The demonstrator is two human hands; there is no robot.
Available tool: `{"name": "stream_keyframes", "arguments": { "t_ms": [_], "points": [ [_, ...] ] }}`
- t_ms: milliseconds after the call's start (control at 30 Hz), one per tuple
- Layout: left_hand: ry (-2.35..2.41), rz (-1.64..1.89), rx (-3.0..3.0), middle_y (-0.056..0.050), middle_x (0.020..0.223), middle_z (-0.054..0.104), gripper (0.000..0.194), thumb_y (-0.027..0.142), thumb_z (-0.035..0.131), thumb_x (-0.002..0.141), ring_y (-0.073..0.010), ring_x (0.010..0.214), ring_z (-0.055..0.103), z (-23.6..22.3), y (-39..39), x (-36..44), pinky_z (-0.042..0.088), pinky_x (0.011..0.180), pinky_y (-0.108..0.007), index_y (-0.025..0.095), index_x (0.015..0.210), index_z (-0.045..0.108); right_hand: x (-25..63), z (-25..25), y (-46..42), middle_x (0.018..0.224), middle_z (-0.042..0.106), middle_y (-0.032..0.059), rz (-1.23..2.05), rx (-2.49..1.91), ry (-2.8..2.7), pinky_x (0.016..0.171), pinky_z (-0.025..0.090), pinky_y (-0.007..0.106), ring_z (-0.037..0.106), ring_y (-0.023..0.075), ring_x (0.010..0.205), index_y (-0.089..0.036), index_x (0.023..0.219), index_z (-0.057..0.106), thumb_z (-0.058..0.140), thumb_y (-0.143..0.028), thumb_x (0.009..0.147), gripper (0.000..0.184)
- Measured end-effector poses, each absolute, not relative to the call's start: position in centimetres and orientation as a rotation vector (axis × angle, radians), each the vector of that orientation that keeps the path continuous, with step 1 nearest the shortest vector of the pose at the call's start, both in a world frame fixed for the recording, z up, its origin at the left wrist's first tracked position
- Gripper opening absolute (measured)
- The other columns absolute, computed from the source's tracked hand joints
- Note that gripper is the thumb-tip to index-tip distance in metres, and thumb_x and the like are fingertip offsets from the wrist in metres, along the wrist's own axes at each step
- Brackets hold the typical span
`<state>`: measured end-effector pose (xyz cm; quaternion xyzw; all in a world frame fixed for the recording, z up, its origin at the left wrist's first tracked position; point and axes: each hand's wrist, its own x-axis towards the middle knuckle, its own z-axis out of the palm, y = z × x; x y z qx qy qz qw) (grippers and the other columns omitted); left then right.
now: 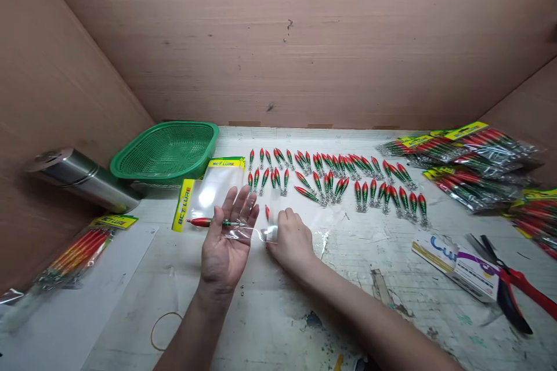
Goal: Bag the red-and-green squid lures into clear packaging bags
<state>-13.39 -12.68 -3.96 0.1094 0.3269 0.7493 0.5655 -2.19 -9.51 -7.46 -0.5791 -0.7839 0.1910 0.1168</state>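
My left hand (230,243) is palm up with its fingers stretched. Its thumb crosses a red and green squid jig lure (201,222), whose hook end lies over the palm. A strip of clear plastic (239,234) runs from that palm to my right hand (293,237), which is closed on its end, knuckles up. Beside the right fingers lies a red-tipped lure (267,212), partly hidden. Printed "BCT LURE" bags with yellow headers, one bag (183,206) turned sideways and another bag (224,163) upright, rest behind the left hand.
Rows of loose lures (335,162) cover the back of the table. A green basket (167,151) and steel flask (89,179) stand left, near packed lures (80,249). Filled packs (470,151), a small box (456,266) and red-handled pliers (507,284) lie right. A rubber band (152,333) lies in front.
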Motion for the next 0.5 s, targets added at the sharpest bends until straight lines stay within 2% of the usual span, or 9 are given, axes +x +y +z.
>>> {"name": "stream_keyframes", "arguments": {
  "t_ms": [133, 233, 333, 433, 500],
  "points": [
    [0.748, 1.737, 0.288, -0.006, 0.123, 0.067, 0.035, 0.036, 0.041, 0.095, -0.0184, 0.113, 0.061, -4.0, -13.0, -13.1, 0.048, 0.098, -0.031, 0.021, 0.109, 0.070, -1.7, -7.0, -8.2, 0.088, 0.063, 0.0144, 0.563, -1.714, -2.223, 0.063, 0.045, 0.036, 0.058, 0.0267, 0.081, -0.016, 0.080, 0.056, 0.053, -0.009, 0.077, 0.008],
    [0.746, 1.714, 0.269, -0.006, 0.122, 0.067, 0.034, 0.036, 0.043, 0.095, -0.0192, 0.114, 0.060, -4.0, -13.2, -12.9, 0.047, 0.100, -0.032, 0.020, 0.111, 0.069, 1.7, -5.2, -8.0, 0.078, 0.061, 0.0084, 0.566, -1.676, -2.134, 0.058, 0.045, 0.033, 0.057, 0.0214, 0.070, -0.019, 0.076, 0.054, 0.052, -0.013, 0.081, 0.008],
    [0.724, 1.663, 0.234, -0.007, 0.123, 0.066, 0.033, 0.035, 0.045, 0.094, -0.0205, 0.117, 0.059, -3.9, -13.4, -12.6, 0.045, 0.103, -0.034, 0.019, 0.113, 0.067, 5.6, -2.5, -9.1, 0.080, 0.059, 0.0047, 0.516, -1.475, -2.099, 0.064, 0.046, 0.030, 0.055, 0.0184, 0.075, -0.021, 0.079, 0.053, 0.052, -0.021, 0.086, 0.007],
    [0.673, 1.590, 0.198, -0.008, 0.125, 0.065, 0.034, 0.034, 0.044, 0.094, -0.0218, 0.117, 0.059, -4.0, -13.7, -11.8, 0.043, 0.104, -0.037, 0.018, 0.115, 0.066, 7.1, -0.9, -10.8, 0.075, 0.056, 0.0029, 0.381, -1.098, -2.182, 0.063, 0.042, 0.029, 0.050, 0.0177, 0.074, -0.020, 0.080, 0.055, 0.053, -0.018, 0.085, 0.005],
    [0.647, 1.539, 0.178, -0.009, 0.124, 0.066, 0.034, 0.034, 0.045, 0.095, -0.0219, 0.116, 0.060, -4.1, -13.8, -11.2, 0.043, 0.105, -0.037, 0.017, 0.115, 0.065, 6.5, -0.8, -11.6, 0.074, 0.055, 0.0031, 0.281, -1.017, -2.218, 0.062, 0.039, 0.029, 0.048, 0.0177, 0.073, -0.019, 0.081, 0.057, 0.052, -0.014, 0.085, 0.008]
  ]
}}
